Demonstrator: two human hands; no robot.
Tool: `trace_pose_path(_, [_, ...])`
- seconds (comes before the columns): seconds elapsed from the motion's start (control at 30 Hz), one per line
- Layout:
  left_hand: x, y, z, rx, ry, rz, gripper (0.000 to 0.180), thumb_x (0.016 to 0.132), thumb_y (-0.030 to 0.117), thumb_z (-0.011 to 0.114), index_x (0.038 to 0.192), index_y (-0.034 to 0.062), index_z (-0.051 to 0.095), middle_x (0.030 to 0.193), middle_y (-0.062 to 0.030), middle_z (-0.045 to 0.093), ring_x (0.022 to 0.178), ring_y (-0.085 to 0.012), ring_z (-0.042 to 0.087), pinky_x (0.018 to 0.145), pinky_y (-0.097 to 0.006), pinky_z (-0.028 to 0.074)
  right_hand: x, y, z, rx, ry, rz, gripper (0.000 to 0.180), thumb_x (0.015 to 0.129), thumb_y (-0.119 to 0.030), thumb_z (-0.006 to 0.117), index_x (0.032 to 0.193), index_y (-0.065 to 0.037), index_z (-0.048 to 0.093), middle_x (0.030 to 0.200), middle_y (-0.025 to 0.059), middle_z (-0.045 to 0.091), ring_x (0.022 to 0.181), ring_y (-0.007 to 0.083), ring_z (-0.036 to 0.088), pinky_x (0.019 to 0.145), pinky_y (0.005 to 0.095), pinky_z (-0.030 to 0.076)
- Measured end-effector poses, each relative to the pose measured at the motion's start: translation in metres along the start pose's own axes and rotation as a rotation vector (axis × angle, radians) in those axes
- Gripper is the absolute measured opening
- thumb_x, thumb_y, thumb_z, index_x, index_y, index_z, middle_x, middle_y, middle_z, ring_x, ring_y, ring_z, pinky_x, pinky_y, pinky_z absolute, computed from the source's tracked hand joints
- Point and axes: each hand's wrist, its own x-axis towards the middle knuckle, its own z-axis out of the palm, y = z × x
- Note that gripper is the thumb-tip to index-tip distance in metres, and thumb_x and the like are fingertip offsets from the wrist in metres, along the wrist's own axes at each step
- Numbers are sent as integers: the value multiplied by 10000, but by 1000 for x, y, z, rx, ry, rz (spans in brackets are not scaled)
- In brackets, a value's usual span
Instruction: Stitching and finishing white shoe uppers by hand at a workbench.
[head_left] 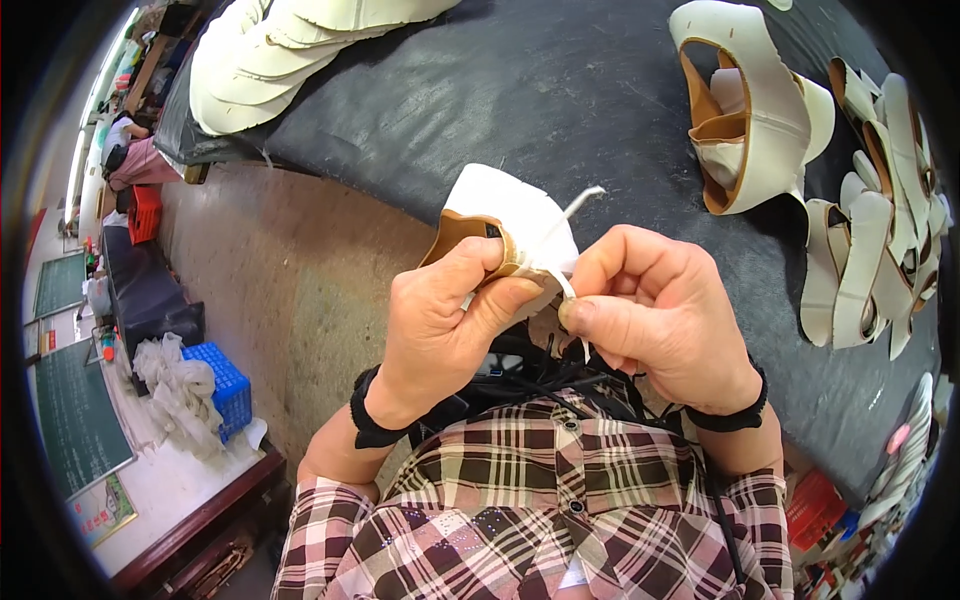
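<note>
Left hand (pixel 450 320) pinches a curved white, tan-lined leather-like piece (pixel 510 205) by the near edge of the black worktop (pixel 420 110). Right hand (pixel 655 305), just rightward, pinches a thin white strip (pixel 563 284).

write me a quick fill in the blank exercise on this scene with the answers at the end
1. The ____ hand grips the brown-lined white piece by its edge.
2. The right hand pinches a thin strip coloured ____.
3. Both wristbands are ____.
4. The plastic basket beside the crumpled plastic is ____.

Missing words: left; white; black; blue.
</note>
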Motion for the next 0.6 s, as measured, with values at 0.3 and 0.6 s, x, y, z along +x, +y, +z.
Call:
trace_pose_path(0.3, [10,-19,20,-80,215,107,307,796,92,700,1028,13,514,869,-82,631,741,-113,633,620,-228,497,-3,13,17,15,185,-131,120,841,-30,619,895,13,520,729,44,583,524,21,487,447,142,373])
trace_pose_path(0.6, [30,-17,9,280,81,470,175,657,-3,679,826,8,635,843,-135,635,642,-231,645,545,-272,511,7,30,21,-97,276,-272,94,825,-39,634,828,7,551,711,5,591,575,14,522,480,170,412])
